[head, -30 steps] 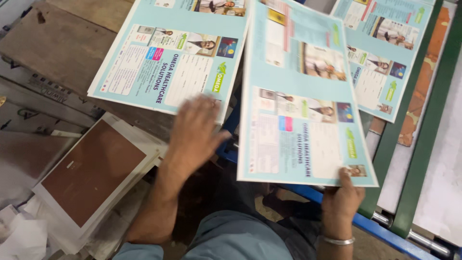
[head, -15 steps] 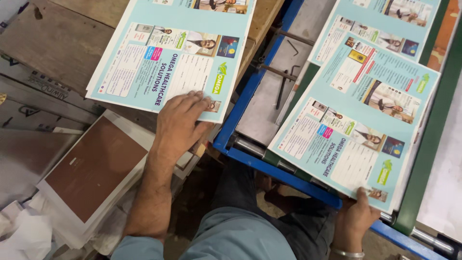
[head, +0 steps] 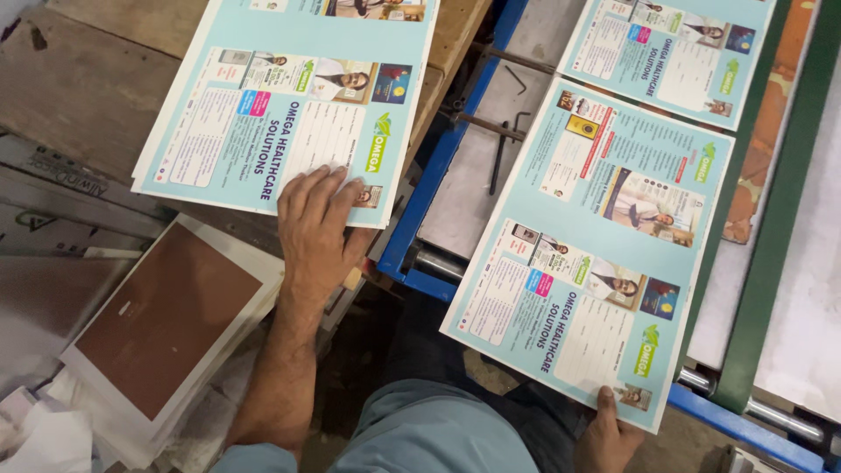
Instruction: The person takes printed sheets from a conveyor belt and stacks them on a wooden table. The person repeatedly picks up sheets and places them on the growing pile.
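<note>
At lower left lies a brown-faced board (head: 153, 320). Centre left, the left hand (head: 317, 223) presses flat, fingers together, on the near corner of 1 stack (head: 289, 105). At lower right, the right hand (head: 606, 429) pinches a sheet (head: 596, 254) by its near edge over the blue frame (head: 420, 236).

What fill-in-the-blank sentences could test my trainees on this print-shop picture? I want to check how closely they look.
1. The left hand lies flat on the near edge of the stack of printed sheets, which sits on a ____ bench.
2. The right hand holds the sheet by its near ____.
3. The machine frame between stack and sheet is painted ____.
4. The board at lower left has a ____ face.

Missing words: wooden; corner; blue; brown
</note>
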